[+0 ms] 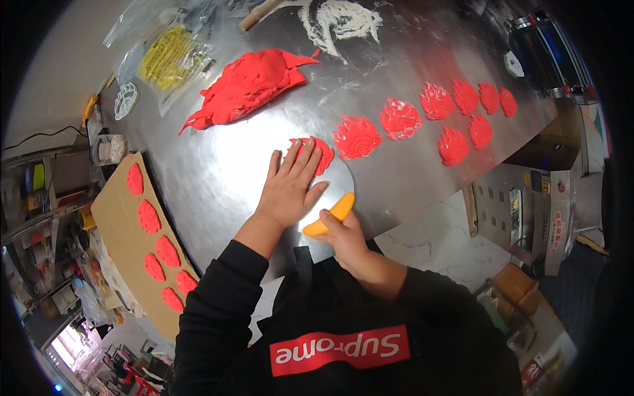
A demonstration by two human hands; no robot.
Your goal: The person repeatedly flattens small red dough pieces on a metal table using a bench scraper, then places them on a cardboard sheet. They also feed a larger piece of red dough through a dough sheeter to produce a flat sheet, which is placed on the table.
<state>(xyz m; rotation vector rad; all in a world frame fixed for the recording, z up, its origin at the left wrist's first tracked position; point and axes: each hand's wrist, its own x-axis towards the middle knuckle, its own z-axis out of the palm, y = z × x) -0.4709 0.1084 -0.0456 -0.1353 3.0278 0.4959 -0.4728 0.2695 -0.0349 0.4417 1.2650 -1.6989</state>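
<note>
My left hand (290, 185) lies flat, fingers stretched, on a flame-shaped red piece (322, 159) resembling dough or clay. My right hand (343, 241) grips the yellow handle (340, 212) of a round, thin metal tool (340, 178), whose far part lies at or under that red piece beside my left fingers. Several similar red pieces (356, 137) with raised patterns run in two rows to the right across the steel worktop (218, 191). A large red lump (244, 89) sits beyond my left hand.
Cardboard (119, 218) with several red pieces lies at the left, near a small container (109, 148). A clear bag with yellow contents (165, 56), a wooden roller (257, 13) and white powder (337, 23) lie at the back. Metal equipment (518, 218) stands at the right.
</note>
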